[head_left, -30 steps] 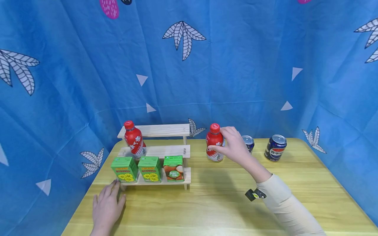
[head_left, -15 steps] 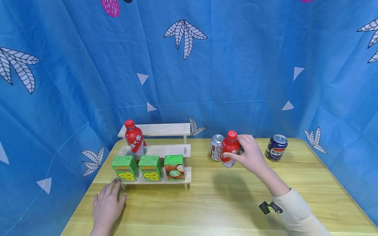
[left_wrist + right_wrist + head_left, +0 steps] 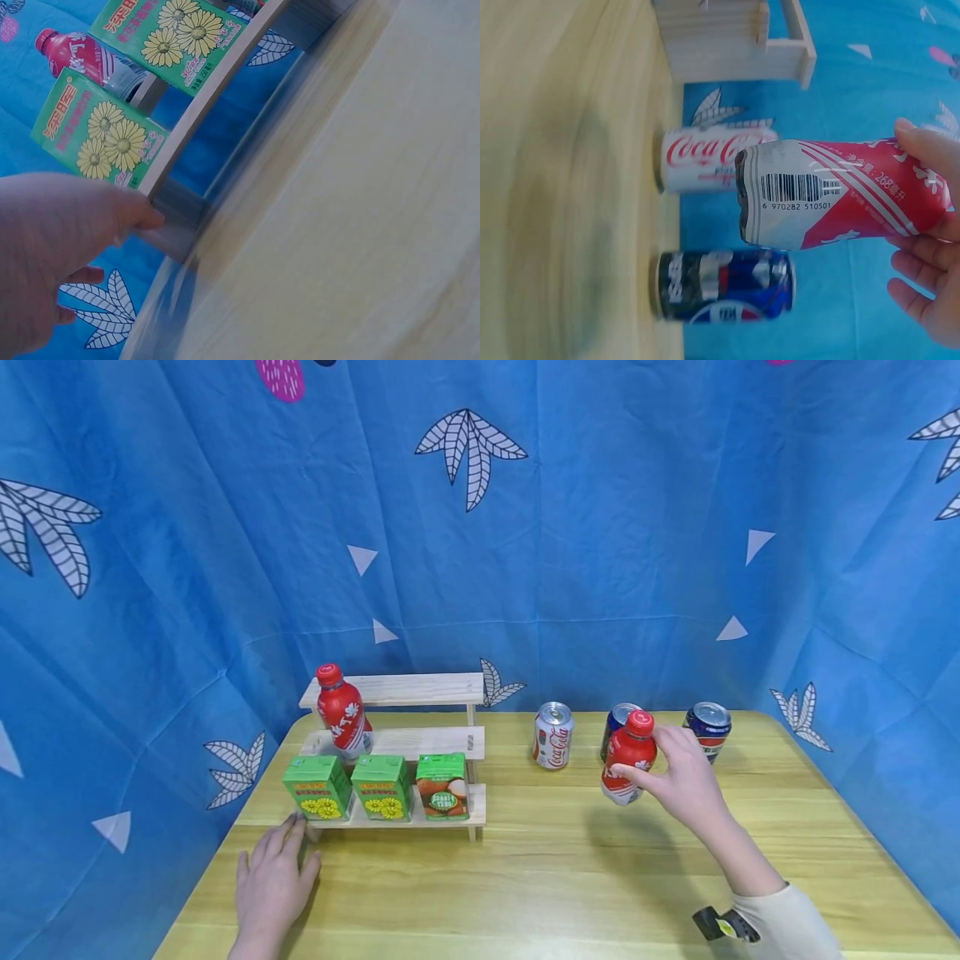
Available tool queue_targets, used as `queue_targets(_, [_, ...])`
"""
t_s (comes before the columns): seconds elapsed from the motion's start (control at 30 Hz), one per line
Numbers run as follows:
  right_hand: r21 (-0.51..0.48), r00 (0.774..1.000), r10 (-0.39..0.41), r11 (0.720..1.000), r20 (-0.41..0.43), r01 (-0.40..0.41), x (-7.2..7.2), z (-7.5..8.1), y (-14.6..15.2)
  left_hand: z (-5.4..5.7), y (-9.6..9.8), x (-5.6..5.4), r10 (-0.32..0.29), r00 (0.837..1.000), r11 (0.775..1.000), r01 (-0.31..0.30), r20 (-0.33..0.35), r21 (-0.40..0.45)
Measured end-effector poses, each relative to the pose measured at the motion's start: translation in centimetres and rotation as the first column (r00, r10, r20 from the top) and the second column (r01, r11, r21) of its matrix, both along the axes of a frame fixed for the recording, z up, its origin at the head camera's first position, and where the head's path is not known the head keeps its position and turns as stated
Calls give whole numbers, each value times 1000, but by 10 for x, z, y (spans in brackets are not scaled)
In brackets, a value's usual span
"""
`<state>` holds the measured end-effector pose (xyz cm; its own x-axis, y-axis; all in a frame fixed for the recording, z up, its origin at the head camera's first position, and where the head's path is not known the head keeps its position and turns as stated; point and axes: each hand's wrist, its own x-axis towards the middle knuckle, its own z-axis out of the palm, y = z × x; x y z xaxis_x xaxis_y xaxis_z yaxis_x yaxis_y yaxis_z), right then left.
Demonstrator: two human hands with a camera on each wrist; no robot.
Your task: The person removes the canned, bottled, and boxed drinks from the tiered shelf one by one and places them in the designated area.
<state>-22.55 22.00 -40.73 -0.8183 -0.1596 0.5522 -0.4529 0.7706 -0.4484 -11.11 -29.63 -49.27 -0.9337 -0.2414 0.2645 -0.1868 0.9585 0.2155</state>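
My right hand (image 3: 686, 777) grips a red-and-white bottle (image 3: 628, 760) by its upper part, thumb on the near side. It is held off the table, and its barcoded base shows in the right wrist view, where the hand (image 3: 934, 255) comes in from the right edge. Behind the bottle stands a dark blue Pepsi can (image 3: 724, 285), partly hidden in the head view. My left hand (image 3: 273, 881) lies by the front left corner of a wooden tiered shelf (image 3: 420, 693), fingers fairly straight, fingertips right at its leg. Green drink cartons (image 3: 382, 789) line the lowest step.
A second red bottle (image 3: 343, 718) stands on the shelf's middle step at left. A silver Coca-Cola can (image 3: 553, 739) is at the back of the table, and another Pepsi can (image 3: 708, 727) stands to the right. Blue curtain (image 3: 637, 527) hangs behind the table.
My right hand has carried the red bottle rightward and toward me, from in front of the Coca-Cola can to in front of the middle Pepsi can. The left hand stays put.
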Motion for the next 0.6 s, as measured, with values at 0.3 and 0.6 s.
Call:
queue_targets(0.3, [-10, 996, -76, 997, 52, 77, 8, -11, 30, -1, -1, 0, -1, 1000, 1000, 1, 4, 0])
queue_targets(0.6, [-4, 984, -153, 988, 91, 154, 9, -21, 53, 1, 1, 0, -2, 1000, 1000, 2, 7, 12])
